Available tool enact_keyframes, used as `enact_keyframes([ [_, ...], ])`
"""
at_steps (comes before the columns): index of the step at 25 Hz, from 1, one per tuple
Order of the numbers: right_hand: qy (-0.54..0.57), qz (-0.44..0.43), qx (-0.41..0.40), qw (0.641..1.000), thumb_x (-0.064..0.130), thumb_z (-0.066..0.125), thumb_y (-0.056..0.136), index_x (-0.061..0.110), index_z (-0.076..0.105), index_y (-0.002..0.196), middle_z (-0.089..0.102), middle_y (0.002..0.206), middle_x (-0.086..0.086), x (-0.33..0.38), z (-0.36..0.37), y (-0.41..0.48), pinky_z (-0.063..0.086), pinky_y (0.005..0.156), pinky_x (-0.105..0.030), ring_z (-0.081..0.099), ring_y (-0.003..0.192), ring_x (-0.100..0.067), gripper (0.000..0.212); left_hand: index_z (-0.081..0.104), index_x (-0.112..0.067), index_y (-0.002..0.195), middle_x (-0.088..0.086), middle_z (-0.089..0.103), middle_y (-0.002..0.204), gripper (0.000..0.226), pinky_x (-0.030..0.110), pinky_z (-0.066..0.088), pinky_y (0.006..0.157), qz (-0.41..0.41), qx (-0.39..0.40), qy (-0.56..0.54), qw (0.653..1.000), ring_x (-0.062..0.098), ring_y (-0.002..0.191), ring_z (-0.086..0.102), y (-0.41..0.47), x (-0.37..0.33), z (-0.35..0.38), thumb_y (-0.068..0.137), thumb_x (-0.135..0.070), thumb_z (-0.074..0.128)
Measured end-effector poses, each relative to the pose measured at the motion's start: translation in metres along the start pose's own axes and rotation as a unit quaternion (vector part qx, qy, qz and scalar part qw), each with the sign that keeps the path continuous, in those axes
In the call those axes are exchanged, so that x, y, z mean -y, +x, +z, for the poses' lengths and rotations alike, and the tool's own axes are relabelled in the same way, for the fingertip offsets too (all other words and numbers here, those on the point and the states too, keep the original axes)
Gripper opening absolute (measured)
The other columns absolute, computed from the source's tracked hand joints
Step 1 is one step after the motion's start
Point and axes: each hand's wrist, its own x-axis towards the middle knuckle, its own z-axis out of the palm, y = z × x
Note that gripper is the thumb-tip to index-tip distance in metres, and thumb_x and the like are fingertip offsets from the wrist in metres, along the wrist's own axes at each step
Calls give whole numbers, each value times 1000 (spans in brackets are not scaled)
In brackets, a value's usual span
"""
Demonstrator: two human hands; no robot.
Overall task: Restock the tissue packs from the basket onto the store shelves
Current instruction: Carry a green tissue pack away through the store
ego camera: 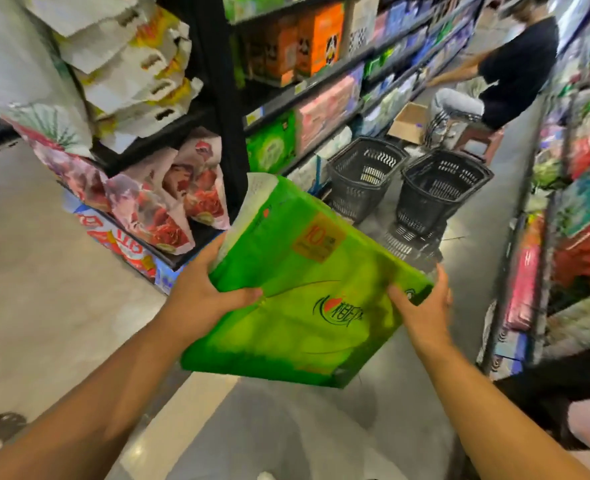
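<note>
Left hand (203, 299) and right hand (425, 313) each have a curled grip on the tissue pack (304, 289); baskets (352, 195) and a person (518, 67) crowd the aisle.

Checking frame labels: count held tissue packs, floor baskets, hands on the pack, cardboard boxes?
green tissue pack: 1
black baskets: 2
hands gripping it, left hand, right hand: 2
cardboard box: 1
Total: 6

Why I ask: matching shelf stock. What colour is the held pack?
Bright green tissue pack, orange label; head view.
</note>
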Motion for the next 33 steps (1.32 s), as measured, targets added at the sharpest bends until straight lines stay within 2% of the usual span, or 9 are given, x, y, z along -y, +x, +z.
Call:
enact_keyframes([
  [4, 158, 92, -20, 983, 14, 73, 84, 28, 3, 154, 36, 129, 8, 11, 7, 77, 37, 88, -21, 39, 116, -11, 100, 55, -32, 129, -5, 69, 116, 92, 44, 53, 89, -29, 31, -52, 998, 19, 102, 68, 97, -9, 16, 44, -39, 88],
  [7, 226, 187, 2, 956, 26, 76, 78, 23, 40, 136, 58, 129, -5, 7, 14, 155, 51, 87, -45, 60, 106, -25, 68, 60, -28, 122, -4, 72, 109, 77, 39, 58, 78, -59, 42, -88, 993, 24, 97, 70, 169, -5, 43, 50, -26, 88],
  [9, 255, 218, 40, 941, 25, 75, 80, 20, 49, 121, 65, 115, -6, 9, 19, 203, 53, 73, -41, 64, 93, -23, 49, 60, -22, 122, 1, 73, 108, 85, 42, 57, 79, -81, 36, -106, 990, 28, 97, 69, 210, -1, 61, 44, -32, 91],
  [16, 216, 131, 108, 961, 26, 81, 64, 20, 45, 128, 64, 116, -6, 74, 27, 412, 52, 84, -43, 62, 105, -28, 73, 49, -26, 133, 1, 67, 121, 114, 36, 55, 79, -92, -6, -134, 987, 21, 104, 67, 371, -21, 113, 32, -54, 92],
  [20, 174, 89, 132, 972, 36, 86, 46, 23, 40, 135, 61, 121, -4, 125, 52, 503, 48, 94, -54, 59, 111, -28, 101, 48, -20, 132, -1, 66, 114, 88, 18, 54, 71, -100, -61, -98, 988, 13, 99, 65, 451, -30, 118, 55, -41, 88],
  [23, 157, 50, 166, 972, 46, 94, 31, 29, 40, 136, 62, 122, 0, 159, 93, 565, 48, 96, -55, 60, 111, -26, 119, 50, -24, 128, 1, 67, 115, 102, 40, 54, 88, -117, -115, -81, 983, 18, 101, 65, 509, -20, 104, 42, -65, 85],
  [28, 155, -36, 220, 963, 23, 87, 47, 25, 39, 138, 61, 116, 10, 218, 169, 642, 48, 93, -40, 61, 103, -12, 103, 59, -24, 107, -2, 71, 101, 86, 42, 51, 91, -158, -208, -125, 957, 21, 98, 67, 597, -7, 78, 34, -65, 82],
  [31, 196, -53, 279, 938, 53, 91, 43, 26, 41, 141, 63, 126, 4, 256, 202, 677, 54, 85, -35, 64, 109, -14, 113, 53, -16, 122, 5, 65, 111, 98, 39, 48, 92, -160, -244, -176, 940, 24, 104, 63, 637, -12, 59, 48, -76, 74],
  [33, 242, -52, 319, 915, 62, 66, 76, 25, 47, 139, 63, 128, 1, 274, 219, 696, 56, 87, -37, 63, 114, -16, 76, 55, -17, 117, 7, 66, 112, 78, 42, 48, 93, -172, -245, -229, 926, 17, 96, 64, 654, -21, 45, 58, -67, 60],
])
